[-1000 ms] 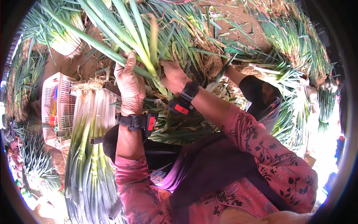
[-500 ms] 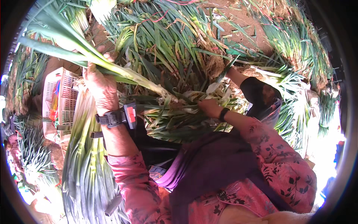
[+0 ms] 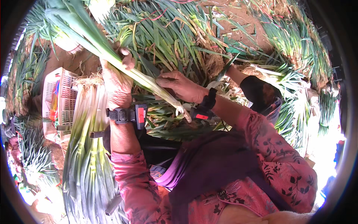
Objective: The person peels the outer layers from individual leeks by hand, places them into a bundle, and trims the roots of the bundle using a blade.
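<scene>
We look down on our own two hands working over heaps of green onions. Our left hand is clenched around the middle of a long green onion stalk, which slants from upper left down to the right. Our right hand pinches the same stalk lower down, fingers curled on its pale white end, just above the roots. A tidy bundle of cleaned green onions lies under our left forearm, beside a white plastic crate. A loose pile of uncleaned onions spreads on the soil ahead.
</scene>
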`<state>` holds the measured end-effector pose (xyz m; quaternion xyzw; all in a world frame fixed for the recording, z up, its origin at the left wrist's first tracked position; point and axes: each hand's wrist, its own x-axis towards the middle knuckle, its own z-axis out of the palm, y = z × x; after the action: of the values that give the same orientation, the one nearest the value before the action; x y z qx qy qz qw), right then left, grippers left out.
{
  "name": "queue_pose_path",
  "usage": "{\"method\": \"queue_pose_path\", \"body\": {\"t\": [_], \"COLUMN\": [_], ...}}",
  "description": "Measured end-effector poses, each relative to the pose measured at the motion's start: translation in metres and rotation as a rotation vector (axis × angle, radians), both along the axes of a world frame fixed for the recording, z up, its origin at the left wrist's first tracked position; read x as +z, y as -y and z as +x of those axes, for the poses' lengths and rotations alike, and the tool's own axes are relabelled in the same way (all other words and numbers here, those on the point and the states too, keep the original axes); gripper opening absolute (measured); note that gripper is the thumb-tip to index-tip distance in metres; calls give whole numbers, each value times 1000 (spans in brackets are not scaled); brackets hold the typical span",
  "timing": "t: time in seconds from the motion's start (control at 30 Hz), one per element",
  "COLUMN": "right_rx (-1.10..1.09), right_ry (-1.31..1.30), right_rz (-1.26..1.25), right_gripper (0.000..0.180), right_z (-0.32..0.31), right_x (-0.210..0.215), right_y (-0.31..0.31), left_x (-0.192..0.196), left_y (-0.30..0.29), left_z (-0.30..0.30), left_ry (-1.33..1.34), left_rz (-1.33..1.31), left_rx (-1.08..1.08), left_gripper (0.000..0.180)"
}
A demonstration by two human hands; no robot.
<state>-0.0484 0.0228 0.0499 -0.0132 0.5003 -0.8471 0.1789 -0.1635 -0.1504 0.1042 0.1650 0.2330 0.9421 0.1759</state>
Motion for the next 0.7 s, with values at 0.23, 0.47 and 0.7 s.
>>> {"method": "queue_pose_path", "body": {"t": [0.23, 0.47, 0.7], "right_rx": [-368, -742, -659], "right_ry": [-42, -553, 200], "right_rz": [130, 917, -58], "right_gripper": [12, 6, 18], "right_z": [0, -14, -10], "right_x": [-1, -22, -31], "right_y": [13, 1, -12], "left_x": [6, -10, -11], "left_y": [-15, -20, -49], "left_z": [19, 27, 33], "left_ry": [106, 151, 212], "left_rz": [-304, -441, -218], "left_rx": [207, 455, 211], "left_gripper": [72, 70, 83]}}
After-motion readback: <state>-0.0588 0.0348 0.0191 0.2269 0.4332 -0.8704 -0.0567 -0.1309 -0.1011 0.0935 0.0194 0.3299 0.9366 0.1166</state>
